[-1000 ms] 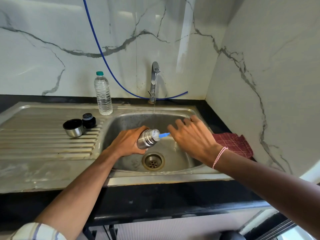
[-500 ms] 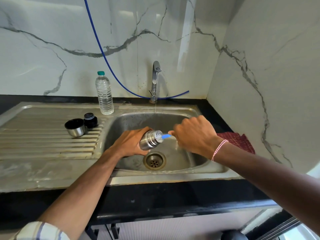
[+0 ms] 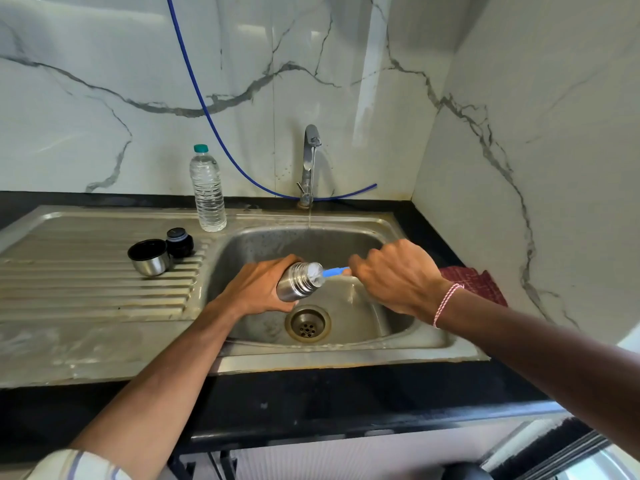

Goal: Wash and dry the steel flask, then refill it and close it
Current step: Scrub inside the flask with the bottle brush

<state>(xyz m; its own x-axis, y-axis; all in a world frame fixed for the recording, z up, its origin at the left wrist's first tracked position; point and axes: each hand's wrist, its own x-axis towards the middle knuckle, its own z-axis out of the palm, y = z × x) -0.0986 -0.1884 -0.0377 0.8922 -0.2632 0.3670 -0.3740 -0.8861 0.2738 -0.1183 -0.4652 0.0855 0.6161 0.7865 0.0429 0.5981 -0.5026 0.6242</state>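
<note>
Flask [image 3: 296, 284] held tilted over sink [image 3: 270, 242], left hand [image 3: 258, 292] wrapped round body; right hand [image 3: 391, 276] grips brush [image 3: 333, 271] entering mouth from 3 o'clock. Risk: wet steel could slip, dropping toward drain [image 3: 307, 323] at 6 o'clock.

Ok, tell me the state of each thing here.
steel flask: open, on its side over the sink, gripped by left hand
bottle brush: head in flask mouth, handle gripped by right hand
tap: running
water bottle: upright, capped
steel cup: off the flask, mouth up on drainboard
black stopper: off, beside cup
red cloth: bunched, right of sink
</note>
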